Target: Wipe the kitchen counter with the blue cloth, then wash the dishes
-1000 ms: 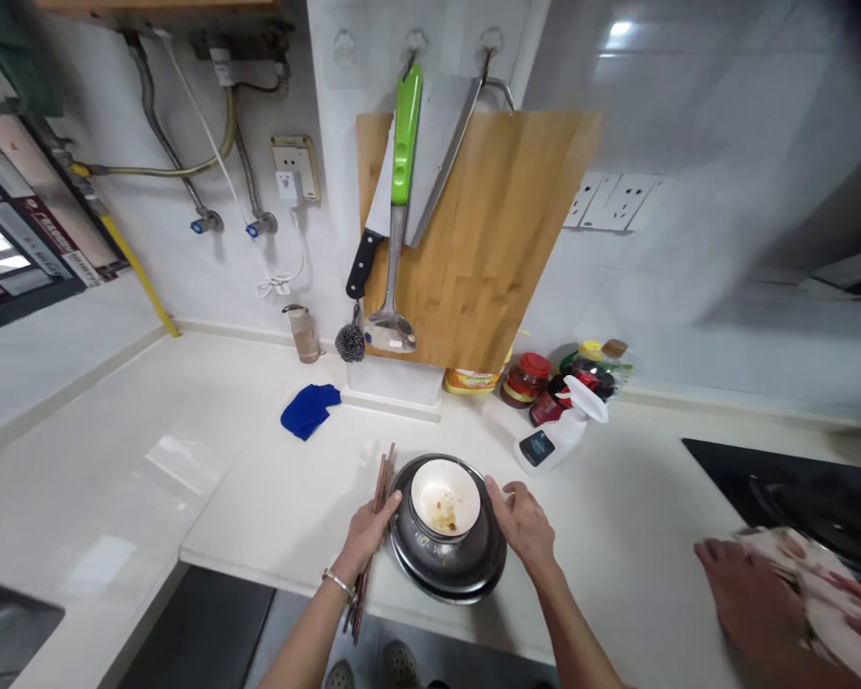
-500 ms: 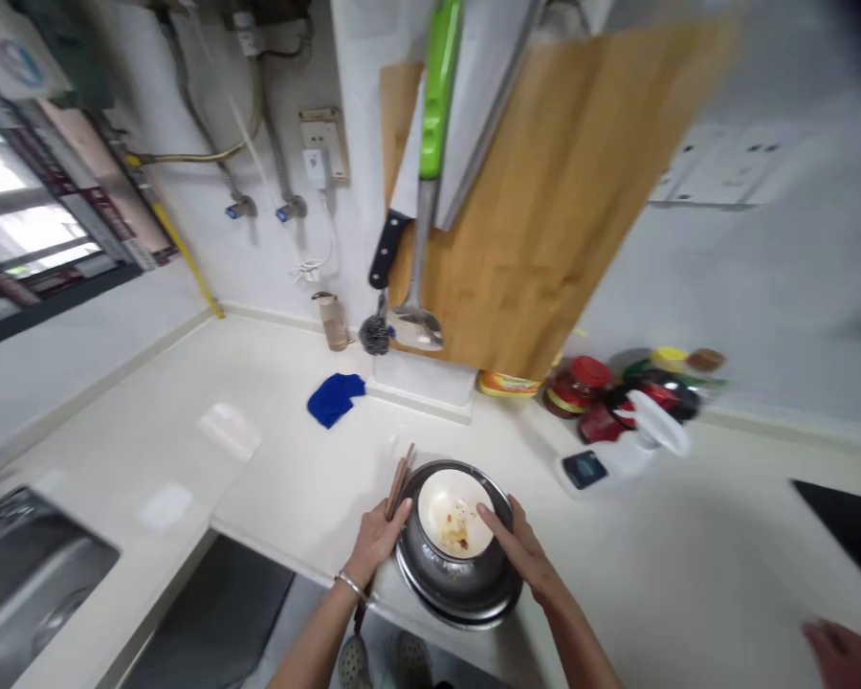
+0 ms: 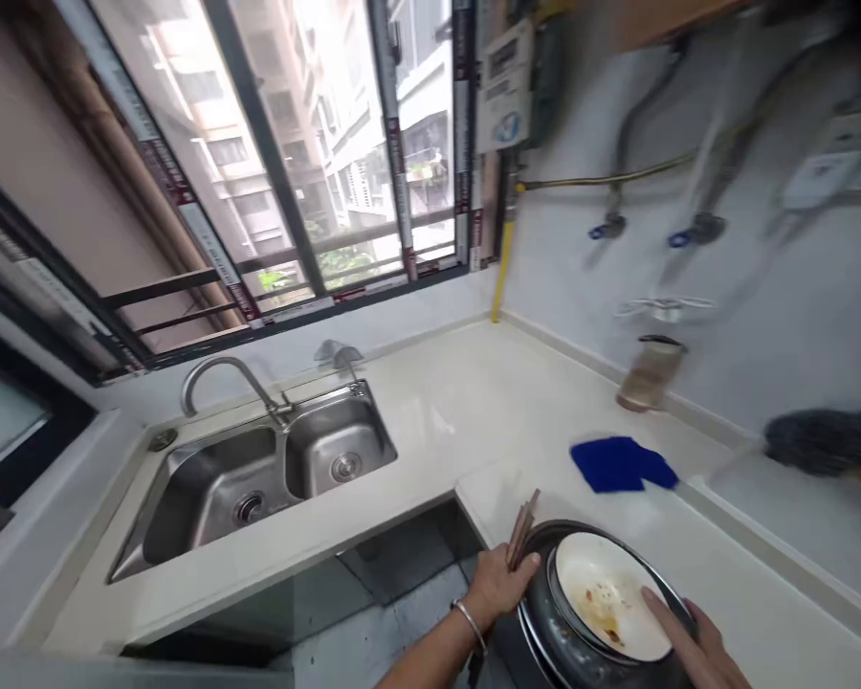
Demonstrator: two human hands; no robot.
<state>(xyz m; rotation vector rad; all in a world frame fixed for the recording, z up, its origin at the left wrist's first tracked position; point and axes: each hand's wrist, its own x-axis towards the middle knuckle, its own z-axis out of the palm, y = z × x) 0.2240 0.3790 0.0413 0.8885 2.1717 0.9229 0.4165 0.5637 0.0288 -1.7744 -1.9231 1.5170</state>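
A white bowl with brown food stains lies on a stack of dark metal dishes, low in the view and cut by the bottom edge. On its left side, my left hand is closed around the stack's rim and also grips wooden chopsticks that point up. My right hand grips the opposite side, its thumb over the white bowl's rim. The undersides of the dishes and several fingertips are hidden.
A double steel sink with a curved faucet is set into the counter at the left. On the pale counter lie a blue cloth and a bottle. Windows rise behind the sink.
The view has swung left, bringing the sink and windows in, while the cutting board has left it. Both hands keep their hold; the stack now appears lower and further right.
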